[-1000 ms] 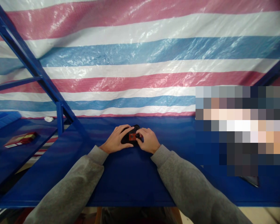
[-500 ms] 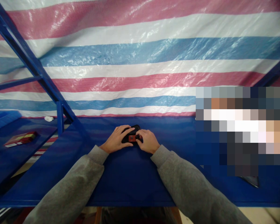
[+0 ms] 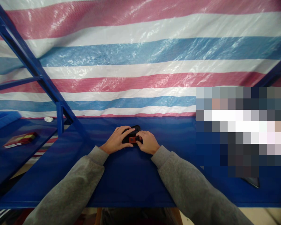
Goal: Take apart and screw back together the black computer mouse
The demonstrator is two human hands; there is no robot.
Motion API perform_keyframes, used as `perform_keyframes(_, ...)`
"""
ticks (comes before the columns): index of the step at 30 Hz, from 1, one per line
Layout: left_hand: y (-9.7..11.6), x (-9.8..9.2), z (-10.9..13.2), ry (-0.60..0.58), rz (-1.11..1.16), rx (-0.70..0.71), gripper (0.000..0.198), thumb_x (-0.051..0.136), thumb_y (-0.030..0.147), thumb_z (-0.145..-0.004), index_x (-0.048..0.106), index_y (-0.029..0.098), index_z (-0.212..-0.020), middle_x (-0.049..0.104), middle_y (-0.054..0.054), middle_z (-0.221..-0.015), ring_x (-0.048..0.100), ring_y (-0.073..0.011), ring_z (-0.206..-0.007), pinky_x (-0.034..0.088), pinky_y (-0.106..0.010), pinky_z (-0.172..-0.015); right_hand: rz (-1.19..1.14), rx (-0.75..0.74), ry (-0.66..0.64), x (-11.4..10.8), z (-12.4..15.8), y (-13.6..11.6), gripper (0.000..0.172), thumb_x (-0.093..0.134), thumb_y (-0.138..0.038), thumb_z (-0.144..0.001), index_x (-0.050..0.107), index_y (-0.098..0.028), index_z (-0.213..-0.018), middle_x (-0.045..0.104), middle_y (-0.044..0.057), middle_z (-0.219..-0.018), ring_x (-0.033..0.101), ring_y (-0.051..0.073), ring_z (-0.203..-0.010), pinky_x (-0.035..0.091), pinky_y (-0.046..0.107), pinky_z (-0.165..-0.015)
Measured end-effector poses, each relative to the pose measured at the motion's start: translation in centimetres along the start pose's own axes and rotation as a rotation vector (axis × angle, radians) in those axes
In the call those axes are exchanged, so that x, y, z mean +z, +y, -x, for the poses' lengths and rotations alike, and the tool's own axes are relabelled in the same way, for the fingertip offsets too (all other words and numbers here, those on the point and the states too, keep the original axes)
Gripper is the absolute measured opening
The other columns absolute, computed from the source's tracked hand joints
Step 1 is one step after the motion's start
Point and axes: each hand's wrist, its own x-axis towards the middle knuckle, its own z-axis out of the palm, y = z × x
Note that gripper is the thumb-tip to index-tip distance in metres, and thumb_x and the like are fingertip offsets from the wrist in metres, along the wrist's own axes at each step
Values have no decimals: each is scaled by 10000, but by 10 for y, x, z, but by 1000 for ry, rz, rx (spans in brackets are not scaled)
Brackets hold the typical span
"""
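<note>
Black plastic object (image 3: 134, 128) with a red patch (image 3: 132, 140), held tightly between left hand (image 3: 115, 140) and right hand (image 3: 149, 142), fingers curled over it, just above the blue counter (image 3: 131, 178).

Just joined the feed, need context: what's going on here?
A person in a grey sweatshirt is working at a blue table with bare hands. The left hand is curled over a small black object, and the right hand has its fingers at a red rectangular piece on that object's near side. A striped tarp hangs behind.
</note>
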Motion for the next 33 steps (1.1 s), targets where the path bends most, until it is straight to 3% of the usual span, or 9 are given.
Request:
perform_keyframes(10,0,0,0,9,-4,-6,681,607,552,-765,434,231,-1340,489,-117,-1301,448,-274,-1209,362,-413,-1002,14,12,-31,0,-1,0,129,577,-181,-729,596,-178,-856,619,32,-779,542,166,-683,381,284,-675)
perform_keyframes(15,1,-2,-2,112,-13,-100,269,450,355,-919,555,202,-1114,553,-88,-1211,492,-210,-1149,376,-376,-960,14,24,-51,-1,-1,-1,149,602,-186,-719,604,-176,-868,623,35,-788,549,167,-696,382,281,-673)
perform_keyframes(17,1,-3,-3,175,-42,-151,217,415,300,-935,576,196,-1036,570,-81,-1175,503,-202,-1123,381,-370,-939,9,28,-56,-1,-1,-1,150,611,-180,-718,606,-175,-867,625,34,-790,550,163,-694,384,278,-671)
perform_keyframes(22,-3,0,-2,224,-108,-188,193,442,286,-919,609,203,-969,577,-78,-1154,501,-221,-1115,383,-388,-922,6,24,-49,-1,-1,0,150,619,-173,-715,607,-178,-864,620,24,-778,547,157,-678,385,274,-660)
perform_keyframes(33,-8,6,0,179,-156,-175,190,495,325,-891,645,219,-938,564,-82,-1171,494,-243,-1123,393,-415,-910,15,17,-55,1,0,3,141,624,-169,-721,604,-189,-859,608,19,-780,544,158,-680,387,273,-652)
